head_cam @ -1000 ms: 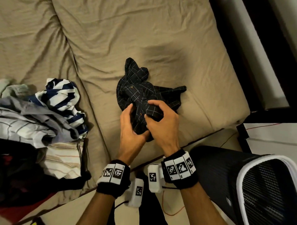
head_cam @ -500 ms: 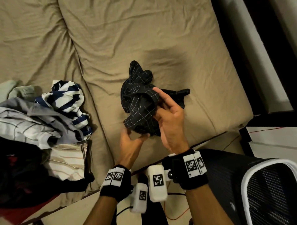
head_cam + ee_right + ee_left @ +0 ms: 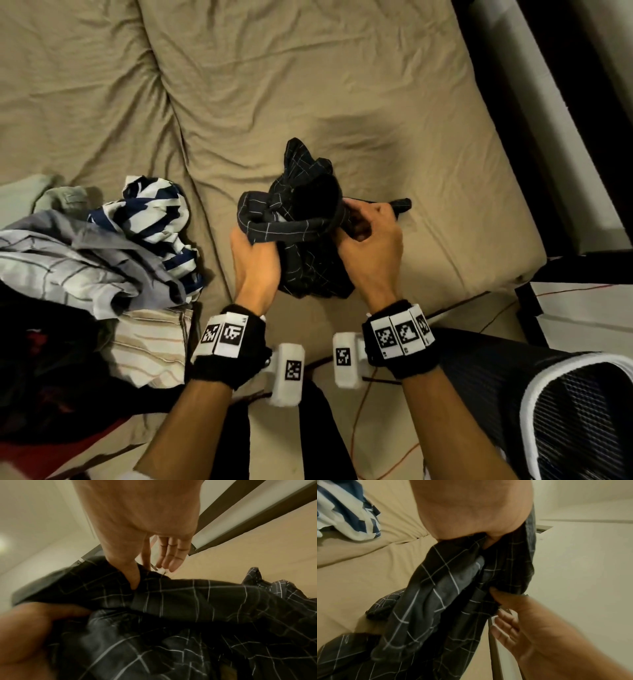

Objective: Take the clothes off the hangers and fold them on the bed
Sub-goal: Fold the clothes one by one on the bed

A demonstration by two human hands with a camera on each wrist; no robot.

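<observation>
2 hands are on 1 garment, so start from the biggest thing and work down. Your bed [image 3: 308, 85] fills the head view, its tan sheet rumpled. At 9 o'clock on it lies a loose heap of clothes [image 3: 85, 260], with a navy-and-white striped top [image 3: 154, 212] on its near edge; none of these looks folded. No hanger shows anywhere in view.

At the centre, toward 6 o'clock of the bed, sits the task's thing in hand: the dark checked shirt [image 3: 301, 240], bunched, partly lifted off the sheet, with 1 end trailing toward 3 o'clock.

Your left hand [image 3: 255, 263] has its grip closed on a rolled edge of the shirt, fingers tucked into the cloth. Your right hand [image 3: 371, 250] pinches the same edge with thumb and forefinger; the right wrist view shows the other 3 fingers [image 3: 171, 555] held out straight and free.

By my reading, you are still sorting this shirt out, finding an edge or hem, and the fold itself has not begun. The next move calls for drawing your 2 hands apart along that edge, shaking the bunch loose, and laying the shirt flat toward 12 o'clock, where the sheet gives room. Keep it well apart from the heap at 9 o'clock.
</observation>
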